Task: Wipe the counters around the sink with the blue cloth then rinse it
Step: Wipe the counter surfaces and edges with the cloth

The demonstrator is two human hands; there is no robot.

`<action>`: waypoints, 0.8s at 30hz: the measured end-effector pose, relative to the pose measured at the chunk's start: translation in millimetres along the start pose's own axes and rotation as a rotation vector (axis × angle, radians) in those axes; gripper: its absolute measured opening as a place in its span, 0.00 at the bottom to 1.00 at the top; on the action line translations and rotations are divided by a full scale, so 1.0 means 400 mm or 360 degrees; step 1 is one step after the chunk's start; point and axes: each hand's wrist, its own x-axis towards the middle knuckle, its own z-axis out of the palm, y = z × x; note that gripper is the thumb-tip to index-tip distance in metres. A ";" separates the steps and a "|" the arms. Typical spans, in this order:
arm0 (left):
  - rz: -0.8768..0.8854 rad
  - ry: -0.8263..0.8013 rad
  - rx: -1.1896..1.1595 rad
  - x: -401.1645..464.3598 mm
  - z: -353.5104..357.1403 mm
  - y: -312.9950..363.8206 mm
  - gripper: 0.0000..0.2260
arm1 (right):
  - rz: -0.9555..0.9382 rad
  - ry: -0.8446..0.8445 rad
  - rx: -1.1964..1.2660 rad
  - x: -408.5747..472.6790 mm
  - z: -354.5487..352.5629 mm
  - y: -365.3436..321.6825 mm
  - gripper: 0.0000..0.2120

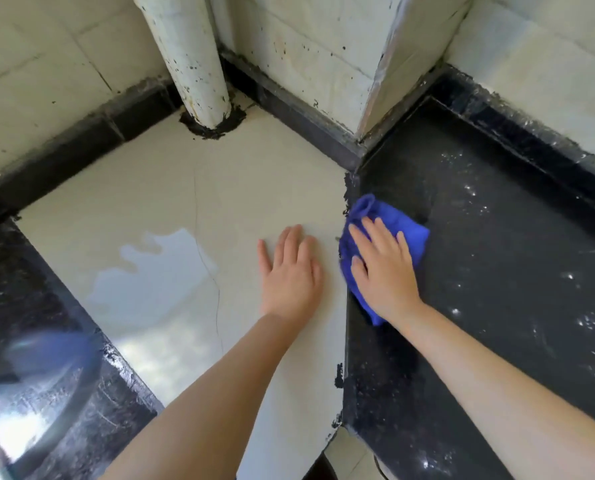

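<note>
From the head view, the right hand lies flat on the blue cloth, fingers spread and pressing it down rather than pinching it. The cloth sits bunched on the black counter, right at its seam with the cream counter, its left edge touching that line. The left hand rests palm down on the cream counter just beside the cloth, fingers open and loosely together, holding nothing. A puddle lies on the cream surface well to the left of that hand, beside a thin crack. A white pipe rises from the far corner, ringed in dark sealant, against the tiled wall. Droplets glint on the black counter.
</note>
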 end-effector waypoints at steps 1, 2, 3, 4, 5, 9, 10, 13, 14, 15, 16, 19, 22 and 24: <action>0.0011 -0.0036 0.0004 0.000 -0.004 -0.001 0.29 | -0.0076 -0.0014 0.0000 -0.083 0.001 -0.021 0.24; 0.0023 -0.0056 0.0012 0.001 -0.008 -0.003 0.31 | -0.0160 -0.0037 -0.0003 -0.164 0.000 -0.038 0.24; 0.0032 -0.0074 0.0023 0.003 -0.012 -0.003 0.33 | -0.0266 -0.0108 -0.0020 -0.241 0.002 -0.047 0.23; 0.0040 -0.0090 0.0032 0.004 -0.016 -0.003 0.34 | -0.0398 -0.0184 -0.0062 -0.302 0.002 -0.047 0.23; 0.0048 -0.0102 0.0034 0.004 -0.018 -0.002 0.35 | -0.0572 -0.0288 -0.0082 -0.335 -0.009 -0.032 0.23; 0.0034 -0.0118 0.0049 0.004 -0.025 0.001 0.28 | -0.0805 -0.0362 -0.0176 -0.199 -0.046 0.129 0.23; 0.0024 -0.0132 0.0064 0.007 -0.022 0.001 0.23 | -0.0499 -0.0248 -0.0088 -0.131 -0.051 0.164 0.22; 0.0030 -0.0099 0.0084 0.008 -0.013 0.001 0.20 | 0.0531 0.0085 0.0106 0.008 -0.062 0.172 0.21; 0.0046 -0.0083 0.0101 0.007 -0.012 -0.001 0.20 | 0.0684 0.0110 0.0093 0.013 -0.055 0.137 0.22; 0.0060 -0.0078 0.0119 0.005 -0.011 -0.003 0.20 | 0.0710 0.0112 0.0090 -0.001 -0.041 0.095 0.22; 0.0075 -0.0076 0.0143 0.003 -0.011 -0.003 0.20 | 0.0654 0.0099 0.0084 -0.035 -0.026 0.048 0.22; 0.0188 -0.0080 0.0310 -0.008 -0.015 0.009 0.20 | 0.0376 0.0069 0.0041 -0.220 0.019 -0.091 0.24; 0.0241 -0.0117 0.0384 -0.013 -0.027 0.020 0.19 | 0.0129 -0.0067 -0.0002 -0.390 0.023 -0.134 0.23; 0.0249 -0.0143 0.0403 -0.017 -0.033 0.029 0.18 | -0.0028 -0.0138 -0.0091 -0.469 0.012 -0.088 0.22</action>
